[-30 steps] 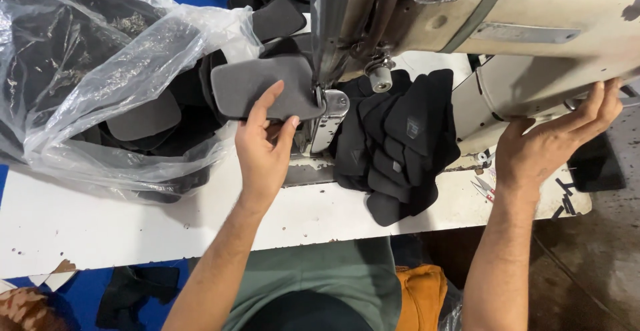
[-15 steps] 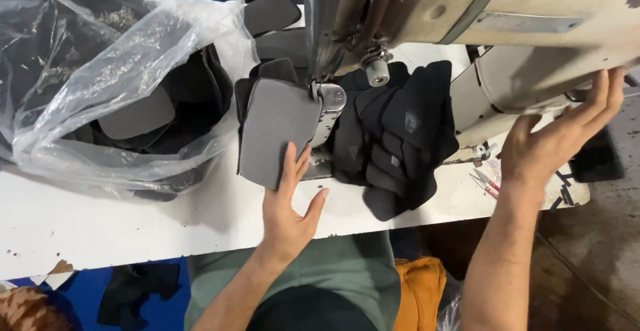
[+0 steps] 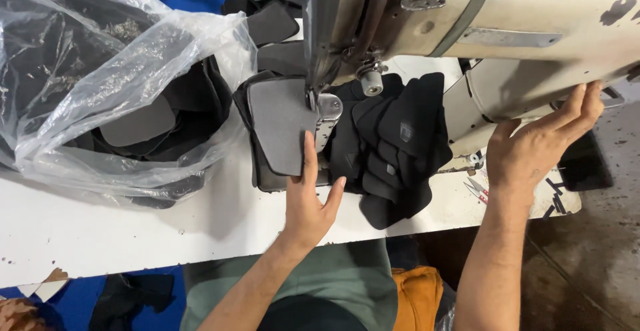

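My left hand (image 3: 309, 201) lies flat with fingers spread on the near end of a grey padded piece (image 3: 280, 128), pressing it onto the sewing machine bed under the needle and presser foot (image 3: 327, 108). A dark piece lies beneath the grey one. My right hand (image 3: 540, 148) reaches up to the right end of the cream sewing machine (image 3: 507, 18), fingers resting on its hand wheel area. A stack of black sewn pieces (image 3: 400, 148) sits just right of the needle.
A clear plastic bag (image 3: 100, 84) with several black and grey pieces lies on the white table (image 3: 120, 224) at the left. More dark pieces (image 3: 270, 24) lie behind the machine. Small snips (image 3: 477, 190) rest near the table's right edge.
The left hand turned the grey piece from crosswise to lengthwise and slid it under the presser foot, then flattened on it. The right hand stayed at the machine's right end.
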